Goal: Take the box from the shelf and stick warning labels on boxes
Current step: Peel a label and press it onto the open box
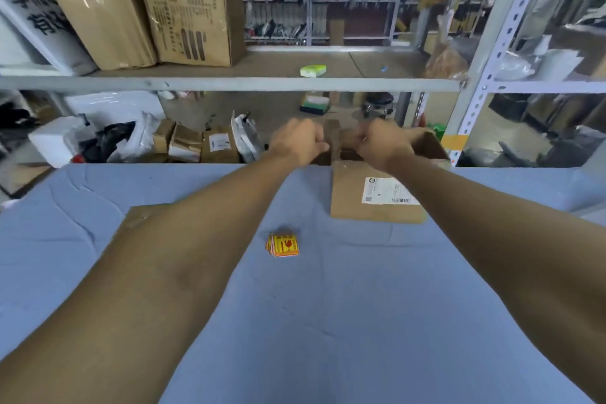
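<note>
A brown cardboard box point(354, 197) with a white shipping label stands at the far edge of the blue-covered table point(328, 321). Its top flaps are up. My left hand point(300, 141) is closed on a flap at the box's far left. My right hand point(380, 141) is closed on the flaps at the top right. Motion blur hides the fingers' exact hold. A small stack of red and yellow warning labels point(284, 244) lies on the cloth in front of the box, between my forearms. A flat piece of cardboard point(137, 216) shows under my left forearm.
A grey metal shelf point(229, 84) runs across above the table's far edge, with large cardboard boxes point(193, 20) at its left and a green-white pack point(313, 70) in the middle. Small parcels point(196, 143) and bags lie on the floor beyond. A shelf upright point(492, 59) stands at right.
</note>
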